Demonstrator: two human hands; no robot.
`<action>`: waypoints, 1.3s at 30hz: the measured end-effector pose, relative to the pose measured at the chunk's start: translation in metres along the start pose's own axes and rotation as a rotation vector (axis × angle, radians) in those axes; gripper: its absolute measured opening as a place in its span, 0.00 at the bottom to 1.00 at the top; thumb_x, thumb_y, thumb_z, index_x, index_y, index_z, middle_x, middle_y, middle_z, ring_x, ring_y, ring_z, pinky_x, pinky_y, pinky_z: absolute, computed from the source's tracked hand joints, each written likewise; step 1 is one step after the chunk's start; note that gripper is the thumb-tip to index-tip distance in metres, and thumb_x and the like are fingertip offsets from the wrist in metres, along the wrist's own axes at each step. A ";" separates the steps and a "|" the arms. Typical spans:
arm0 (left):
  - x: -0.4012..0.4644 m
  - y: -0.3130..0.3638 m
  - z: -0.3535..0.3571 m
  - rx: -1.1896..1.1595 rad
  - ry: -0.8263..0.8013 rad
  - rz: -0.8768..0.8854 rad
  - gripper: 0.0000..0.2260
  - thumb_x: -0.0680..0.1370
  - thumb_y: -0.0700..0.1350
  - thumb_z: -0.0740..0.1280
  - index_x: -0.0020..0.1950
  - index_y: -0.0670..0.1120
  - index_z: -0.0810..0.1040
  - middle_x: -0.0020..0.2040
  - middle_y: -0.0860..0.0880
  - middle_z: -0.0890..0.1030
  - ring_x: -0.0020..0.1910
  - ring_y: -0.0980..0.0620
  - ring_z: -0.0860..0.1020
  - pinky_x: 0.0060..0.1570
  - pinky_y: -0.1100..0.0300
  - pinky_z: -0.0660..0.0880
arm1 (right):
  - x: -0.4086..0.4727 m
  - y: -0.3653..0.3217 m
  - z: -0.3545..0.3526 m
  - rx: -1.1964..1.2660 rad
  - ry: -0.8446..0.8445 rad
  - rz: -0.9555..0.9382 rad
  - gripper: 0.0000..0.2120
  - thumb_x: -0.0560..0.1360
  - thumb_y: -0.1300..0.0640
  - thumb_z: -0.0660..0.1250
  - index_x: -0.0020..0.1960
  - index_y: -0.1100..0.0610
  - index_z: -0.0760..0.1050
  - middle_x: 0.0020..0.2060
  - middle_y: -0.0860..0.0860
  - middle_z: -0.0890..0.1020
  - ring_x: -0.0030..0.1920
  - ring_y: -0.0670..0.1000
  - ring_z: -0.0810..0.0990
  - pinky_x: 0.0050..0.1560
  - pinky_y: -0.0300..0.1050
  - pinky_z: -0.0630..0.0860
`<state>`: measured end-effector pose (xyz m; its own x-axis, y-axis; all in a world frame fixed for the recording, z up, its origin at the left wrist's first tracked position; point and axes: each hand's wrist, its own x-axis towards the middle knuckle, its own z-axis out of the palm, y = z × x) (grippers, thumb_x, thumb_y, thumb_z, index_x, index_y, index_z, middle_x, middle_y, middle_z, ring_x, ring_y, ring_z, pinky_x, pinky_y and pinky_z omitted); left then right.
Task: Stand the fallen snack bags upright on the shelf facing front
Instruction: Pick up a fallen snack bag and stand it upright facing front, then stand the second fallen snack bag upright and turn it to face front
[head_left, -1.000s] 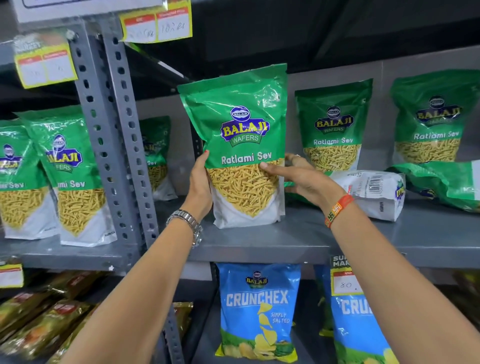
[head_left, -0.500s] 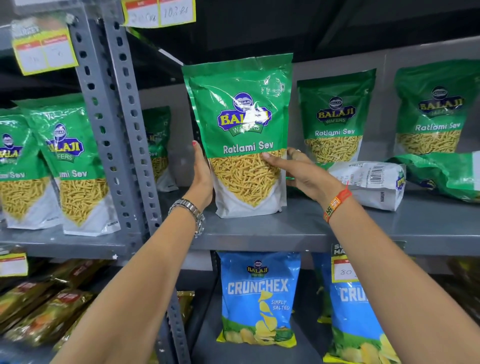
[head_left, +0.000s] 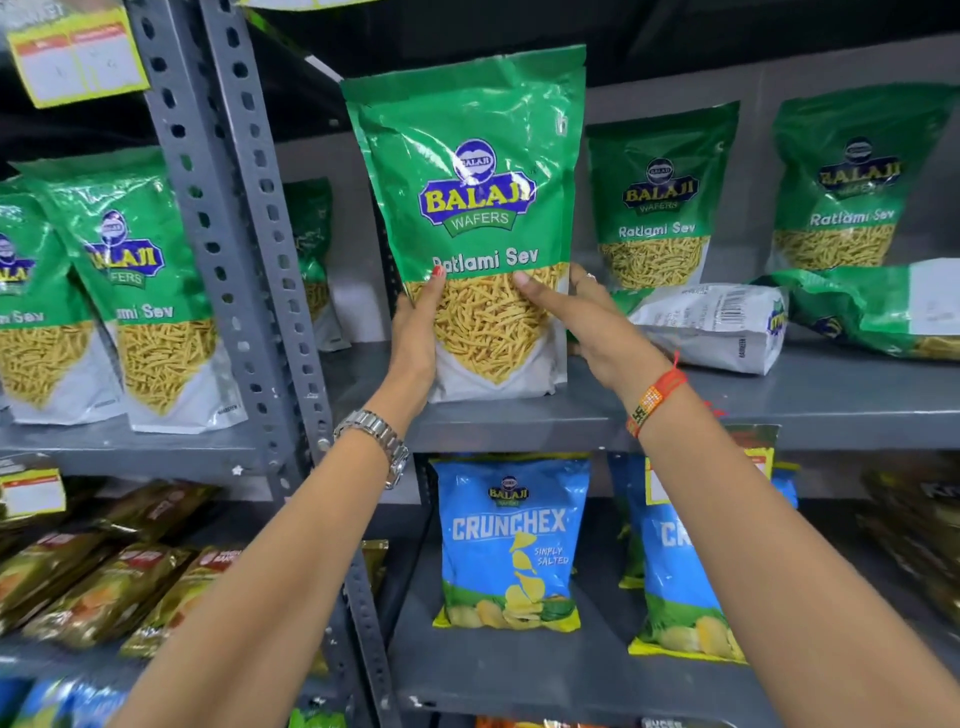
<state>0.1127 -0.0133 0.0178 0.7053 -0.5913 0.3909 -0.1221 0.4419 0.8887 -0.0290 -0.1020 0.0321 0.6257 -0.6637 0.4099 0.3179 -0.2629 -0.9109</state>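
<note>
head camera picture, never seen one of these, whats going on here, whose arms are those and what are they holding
The picture comes from a camera worn on a person's head, looking forward and down, so the two arms reaching in from below belong to the wearer. There is no machine, only bare hands.

The left hand, with a metal watch on its wrist, and the right hand, with an orange wristband, grip the sides of a green Ratlami Sev bag. It stands upright, front label out, on a grey metal shelf.

Behind it, two more green bags stand upright. To its right, a fallen bag lies with its barcode side showing, and another fallen bag lies beyond it. Blue Crunchex bags stand on the shelf below.
</note>
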 end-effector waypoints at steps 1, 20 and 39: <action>0.001 -0.002 -0.001 -0.006 0.005 0.001 0.56 0.55 0.72 0.71 0.75 0.45 0.60 0.73 0.43 0.69 0.69 0.44 0.71 0.69 0.44 0.67 | -0.003 0.000 0.001 -0.009 0.004 -0.008 0.47 0.57 0.35 0.75 0.71 0.51 0.66 0.67 0.48 0.76 0.67 0.50 0.73 0.70 0.54 0.67; -0.070 0.026 0.088 0.577 0.617 1.038 0.10 0.69 0.38 0.66 0.49 0.38 0.77 0.48 0.40 0.79 0.51 0.47 0.72 0.54 0.59 0.67 | 0.011 -0.046 -0.087 -0.479 0.230 -0.064 0.15 0.77 0.53 0.64 0.60 0.59 0.77 0.49 0.53 0.79 0.47 0.47 0.77 0.51 0.42 0.73; -0.033 -0.025 0.208 -0.153 0.079 -0.623 0.17 0.78 0.43 0.61 0.67 0.44 0.67 0.57 0.44 0.70 0.64 0.42 0.72 0.65 0.45 0.67 | 0.108 -0.034 -0.222 -1.539 -0.262 0.536 0.19 0.80 0.58 0.56 0.66 0.68 0.72 0.65 0.61 0.75 0.60 0.56 0.76 0.61 0.49 0.73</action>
<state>-0.0526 -0.1457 0.0324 0.6619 -0.7194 -0.2107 0.4236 0.1270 0.8969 -0.1300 -0.3206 0.0969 0.5710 -0.8153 -0.0963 -0.8210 -0.5673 -0.0648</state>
